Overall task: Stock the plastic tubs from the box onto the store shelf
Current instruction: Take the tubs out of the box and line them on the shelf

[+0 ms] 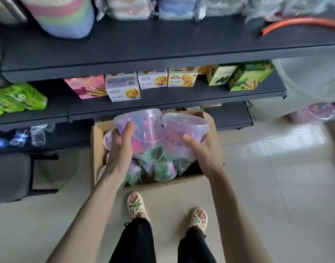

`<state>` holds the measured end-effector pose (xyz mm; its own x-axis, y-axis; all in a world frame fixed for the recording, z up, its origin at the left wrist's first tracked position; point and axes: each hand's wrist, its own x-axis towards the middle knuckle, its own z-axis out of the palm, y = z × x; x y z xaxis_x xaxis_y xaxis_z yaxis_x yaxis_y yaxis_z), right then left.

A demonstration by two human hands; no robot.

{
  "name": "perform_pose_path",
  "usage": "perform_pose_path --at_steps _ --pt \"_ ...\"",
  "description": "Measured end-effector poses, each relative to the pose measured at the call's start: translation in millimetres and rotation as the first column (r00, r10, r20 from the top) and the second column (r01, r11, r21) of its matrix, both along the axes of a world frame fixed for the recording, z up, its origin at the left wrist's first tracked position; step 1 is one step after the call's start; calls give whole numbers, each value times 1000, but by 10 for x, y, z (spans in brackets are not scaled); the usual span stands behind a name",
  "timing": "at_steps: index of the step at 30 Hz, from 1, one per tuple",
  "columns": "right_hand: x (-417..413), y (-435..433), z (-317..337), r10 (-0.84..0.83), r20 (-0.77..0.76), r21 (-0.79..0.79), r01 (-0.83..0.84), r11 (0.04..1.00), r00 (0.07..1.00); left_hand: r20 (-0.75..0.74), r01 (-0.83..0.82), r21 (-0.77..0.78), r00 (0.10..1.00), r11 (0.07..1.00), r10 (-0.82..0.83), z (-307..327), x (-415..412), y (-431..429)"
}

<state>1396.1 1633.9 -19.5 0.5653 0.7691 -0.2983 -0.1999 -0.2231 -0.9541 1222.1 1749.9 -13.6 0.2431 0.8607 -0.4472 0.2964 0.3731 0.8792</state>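
Note:
An open cardboard box (95, 149) stands on the floor below the shelves, holding several clear plastic tubs (163, 168) with green and pink contents. My left hand (121, 143) grips a clear tub with purple and pink contents (143, 128), raised above the box. My right hand (198, 149) grips a second tub with pink contents and printed characters (181, 137), beside the first. Both tubs hang just in front of the dark store shelf (181, 95).
Biscuit boxes (123, 86) line the middle shelf, with green packets (15, 97) at its left. Small bottles (37, 135) lie on the lowest shelf. Wrapped bundles and an orange hose (295, 22) fill the top shelf. A black stool (11, 177) stands left; my feet are behind the box.

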Motion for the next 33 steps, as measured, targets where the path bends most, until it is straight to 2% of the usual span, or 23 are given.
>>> perform_pose_path --at_steps 2,5,8,12,17,22,26,29,33 --pt "246 -309 269 -67 75 51 64 997 995 152 43 -45 988 998 -36 317 277 -233" --pt "688 -844 532 -142 14 109 140 984 990 248 110 -8 963 994 -105 718 740 -763" --pt "1187 -1350 780 -179 22 130 174 976 984 376 138 -23 919 990 -120 1022 1252 -1291" --pt "1809 -1789 1185 -201 4 171 198 965 980 449 204 102 864 974 -228 1530 1906 -1700" --pt "2620 -1746 1959 -210 88 296 176 939 974 452 187 338 827 922 -333 2215 2683 -1624" --pt "3432 -1474 2651 -241 184 450 136 883 953 392 30 629 850 776 -351 2777 3480 -1291" --pt "4088 -1104 3029 -285 288 493 114 863 914 393 -60 733 850 677 -351 3021 4110 -919" --pt "4561 -745 3198 -282 337 468 100 878 898 388 -141 765 880 629 -274 3168 4616 -630" --pt "5192 -320 3272 -300 410 426 109 898 862 271 -150 825 951 545 -147 3225 5312 -275"
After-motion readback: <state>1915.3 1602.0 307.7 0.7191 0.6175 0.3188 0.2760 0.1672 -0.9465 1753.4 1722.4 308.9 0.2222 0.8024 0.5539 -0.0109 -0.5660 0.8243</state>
